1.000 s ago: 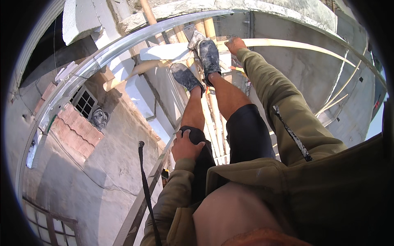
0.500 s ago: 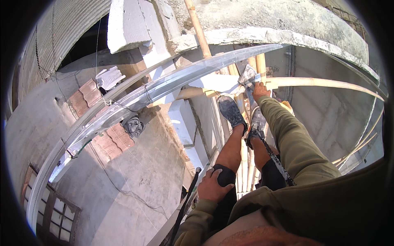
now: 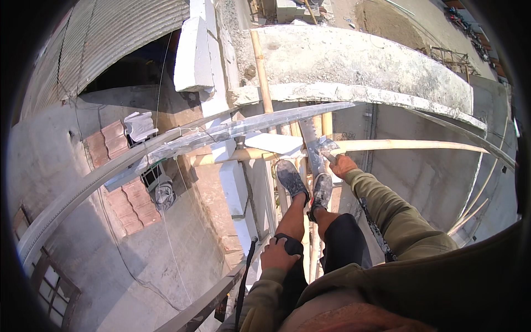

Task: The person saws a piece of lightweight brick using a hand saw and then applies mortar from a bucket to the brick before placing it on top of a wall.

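My right hand [image 3: 344, 166] is closed on the handle of what looks like a mortar-smeared trowel [image 3: 327, 145], low by the bamboo poles. Right beside it, a large-toothed saw blade [image 3: 311, 138] lies along the poles near my right shoe [image 3: 322, 191]. My left hand [image 3: 279, 255] rests on my bent left knee, fingers apart and holding nothing. A white block piece [image 3: 275, 143] lies just past my left shoe [image 3: 290, 177]. Both feet stand on the bamboo poles.
A curved-looking metal channel [image 3: 193, 133] crosses ahead of me. White blocks [image 3: 232, 188] form a wall on the left, above a lower floor with roof tiles [image 3: 131, 206]. A concrete slab [image 3: 359, 61] lies beyond; a bamboo rail [image 3: 409, 145] runs right.
The view has shifted, so the feet and wall sit lower and further left. My right hand has drawn nearer my right shoe with the trowel, and the saw blade shows more fully. The left hand stays on the knee.
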`<state>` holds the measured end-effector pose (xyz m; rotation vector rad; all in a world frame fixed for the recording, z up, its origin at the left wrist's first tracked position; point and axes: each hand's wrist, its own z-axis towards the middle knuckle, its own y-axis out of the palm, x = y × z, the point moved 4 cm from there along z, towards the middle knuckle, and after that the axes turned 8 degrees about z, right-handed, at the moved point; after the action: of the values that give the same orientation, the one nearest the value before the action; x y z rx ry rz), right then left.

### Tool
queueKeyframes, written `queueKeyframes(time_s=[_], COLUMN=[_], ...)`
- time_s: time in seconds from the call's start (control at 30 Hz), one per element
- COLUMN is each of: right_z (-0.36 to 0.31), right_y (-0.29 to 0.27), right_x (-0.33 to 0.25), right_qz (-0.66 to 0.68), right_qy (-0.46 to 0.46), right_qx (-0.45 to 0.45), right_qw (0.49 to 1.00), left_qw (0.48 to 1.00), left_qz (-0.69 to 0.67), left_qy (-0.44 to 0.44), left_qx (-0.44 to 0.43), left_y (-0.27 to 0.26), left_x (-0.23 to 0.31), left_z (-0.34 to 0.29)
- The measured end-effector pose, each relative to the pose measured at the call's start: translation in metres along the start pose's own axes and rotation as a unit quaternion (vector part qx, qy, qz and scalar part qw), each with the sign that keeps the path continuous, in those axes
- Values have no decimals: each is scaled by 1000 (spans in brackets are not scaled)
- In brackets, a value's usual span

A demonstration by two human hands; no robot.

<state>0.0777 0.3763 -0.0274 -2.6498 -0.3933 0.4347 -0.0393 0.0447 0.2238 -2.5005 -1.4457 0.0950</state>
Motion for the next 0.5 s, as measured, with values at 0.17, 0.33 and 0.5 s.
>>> queueKeyframes(time_s=[0.17, 0.33, 0.5], right_z=[-69, -165, -154], right_y=[-59, -108, -138], right_x=[16, -29, -68], right_qz=[64, 457, 350], right_qy=[-85, -5, -130], right_qx=[-29, -20, 59], right_qw=[994, 889, 926], left_qw=[972, 829, 709], left_qz=[-146, -433, -588], left_qy=[-70, -129, -107], left_qx=[174, 328, 375], left_y=[12, -13, -57], left_x=[-24, -32, -38], left_z=[32, 104, 189])
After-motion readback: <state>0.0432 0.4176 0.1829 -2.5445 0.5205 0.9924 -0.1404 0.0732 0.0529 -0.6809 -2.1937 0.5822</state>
